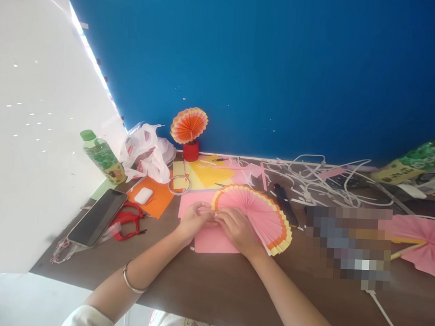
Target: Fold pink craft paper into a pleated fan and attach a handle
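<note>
A pleated pink paper fan point(251, 207) with an orange and yellow rim lies spread on the brown table. Beside its left edge, my left hand point(196, 219) and my right hand point(236, 227) meet over a sheet of pink paper point(214, 244). The fingers of both hands are bent and pressed together at the fingertips. Something small and pale shows between them, too small to make out. My right wrist rests near the fan's lower edge.
A phone point(98, 218), red straps point(130, 221), a white case point(143, 196) on orange paper and a green bottle point(102, 155) lie left. Behind stand a plastic bag point(149, 150) and a small orange fan point(189, 125). White cables point(310, 179) and a pink fan point(421, 244) lie right.
</note>
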A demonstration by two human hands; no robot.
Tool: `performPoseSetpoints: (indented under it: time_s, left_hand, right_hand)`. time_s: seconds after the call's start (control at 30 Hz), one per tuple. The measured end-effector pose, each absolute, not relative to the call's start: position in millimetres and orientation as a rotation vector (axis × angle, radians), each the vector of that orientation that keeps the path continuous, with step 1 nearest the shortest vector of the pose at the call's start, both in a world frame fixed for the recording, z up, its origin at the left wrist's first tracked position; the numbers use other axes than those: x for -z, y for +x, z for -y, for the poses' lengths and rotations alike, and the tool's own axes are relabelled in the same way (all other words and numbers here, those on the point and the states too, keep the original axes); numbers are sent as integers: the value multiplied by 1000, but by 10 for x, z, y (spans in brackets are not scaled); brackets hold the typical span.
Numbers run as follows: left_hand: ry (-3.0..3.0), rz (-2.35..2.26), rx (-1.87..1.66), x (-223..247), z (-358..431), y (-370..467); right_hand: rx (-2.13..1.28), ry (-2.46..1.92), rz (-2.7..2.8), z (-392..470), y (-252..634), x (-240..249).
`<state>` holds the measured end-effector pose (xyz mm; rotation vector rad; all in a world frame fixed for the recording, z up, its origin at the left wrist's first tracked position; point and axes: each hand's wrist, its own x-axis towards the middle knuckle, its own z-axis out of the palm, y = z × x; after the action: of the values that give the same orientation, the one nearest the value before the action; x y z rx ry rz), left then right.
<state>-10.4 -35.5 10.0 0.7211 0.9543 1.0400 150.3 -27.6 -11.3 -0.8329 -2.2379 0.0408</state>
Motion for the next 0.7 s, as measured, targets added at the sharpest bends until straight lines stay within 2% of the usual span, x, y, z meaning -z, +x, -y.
performPoseSetpoints:
  time_s: [0.7]
  left_hand:
    - [677, -916, -1026, -168, 373, -103]
  right_hand:
    - [84, -824, 2221, 305, 1495, 26]
